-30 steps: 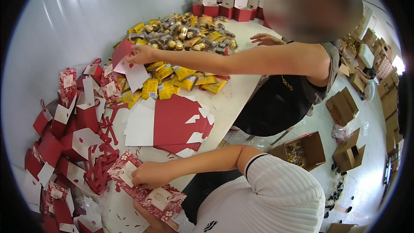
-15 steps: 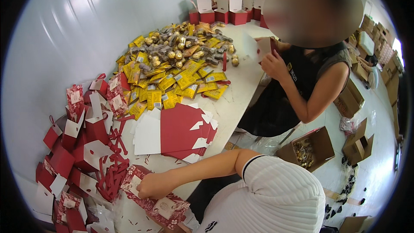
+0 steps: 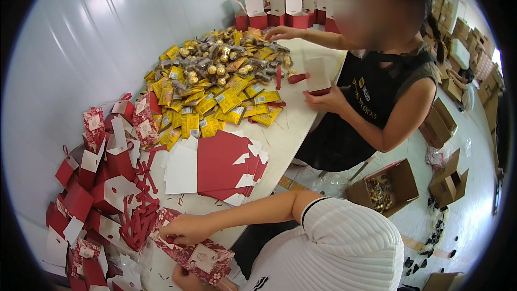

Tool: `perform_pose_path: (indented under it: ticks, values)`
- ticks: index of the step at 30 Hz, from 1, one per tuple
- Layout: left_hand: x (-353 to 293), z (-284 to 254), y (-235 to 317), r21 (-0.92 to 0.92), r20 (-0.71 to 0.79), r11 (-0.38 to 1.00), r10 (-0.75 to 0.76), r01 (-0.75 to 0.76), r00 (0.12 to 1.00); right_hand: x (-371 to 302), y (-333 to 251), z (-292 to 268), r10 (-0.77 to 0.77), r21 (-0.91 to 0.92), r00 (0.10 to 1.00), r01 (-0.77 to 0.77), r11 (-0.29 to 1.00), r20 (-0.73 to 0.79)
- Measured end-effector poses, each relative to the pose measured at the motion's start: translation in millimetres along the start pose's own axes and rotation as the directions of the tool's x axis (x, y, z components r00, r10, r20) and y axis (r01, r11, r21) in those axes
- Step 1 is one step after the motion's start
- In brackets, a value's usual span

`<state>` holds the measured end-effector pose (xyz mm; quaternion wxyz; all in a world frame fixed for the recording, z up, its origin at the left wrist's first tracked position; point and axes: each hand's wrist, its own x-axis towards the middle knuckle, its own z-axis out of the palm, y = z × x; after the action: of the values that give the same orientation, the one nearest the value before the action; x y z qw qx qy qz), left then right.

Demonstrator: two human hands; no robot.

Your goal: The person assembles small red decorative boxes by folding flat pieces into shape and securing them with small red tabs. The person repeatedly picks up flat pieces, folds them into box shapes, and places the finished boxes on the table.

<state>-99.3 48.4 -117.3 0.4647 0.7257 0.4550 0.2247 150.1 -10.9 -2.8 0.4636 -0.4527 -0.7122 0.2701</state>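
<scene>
A long red box piece with a pink-white floral print and pale labels (image 3: 203, 257) lies at the table's near edge. Over its far end, my right hand (image 3: 186, 230) is closed, fingers curled down on the card. Under its lower side my left hand (image 3: 188, 279) shows only in part; its fingers are hidden by the piece. Close to the right hand lies a tangle of dark red ribbons (image 3: 139, 221). Beyond it is a stack of flat red and white box blanks (image 3: 223, 163).
Folded red boxes (image 3: 110, 191) crowd the left by the wall. A heap of yellow packets (image 3: 229, 99) and gold-wrapped sweets covers the table's middle. Open boxes (image 3: 293, 16) stand behind. A co-worker (image 3: 385, 86) holds a box at right; cartons (image 3: 385, 186) stand on the floor.
My left hand has come into view beneath the floral piece, and my right hand's grip has shifted slightly. The co-worker has lowered a box and stretched one hand to the heap.
</scene>
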Motion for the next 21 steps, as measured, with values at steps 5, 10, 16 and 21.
perform_pose_path:
  ticks: [5, 10, 16, 21]
  values:
    - [-12, -11, 103, 0.517, -0.157, 0.566, 0.8, -0.642, 0.579, 9, -11, 9, -0.089, 0.354, 0.996, 0.083, 0.931, -0.001]
    - [16, -25, 95, 0.154, -0.126, 0.652, 0.758, -0.742, 0.64, 21, -9, 18, 0.283, 0.915, 0.957, -0.057, 0.399, -0.063]
    - [0, -18, 127, -0.434, -0.369, 0.851, 0.132, -0.296, 0.92, -21, -1, -35, 0.155, 0.753, 0.981, -0.187, 0.631, 0.114]
    - [8, 13, 138, -0.557, -0.23, 0.815, 0.037, -0.163, 0.972, -60, -14, -22, 0.1, 0.45, 0.986, -0.151, 0.88, 0.134]
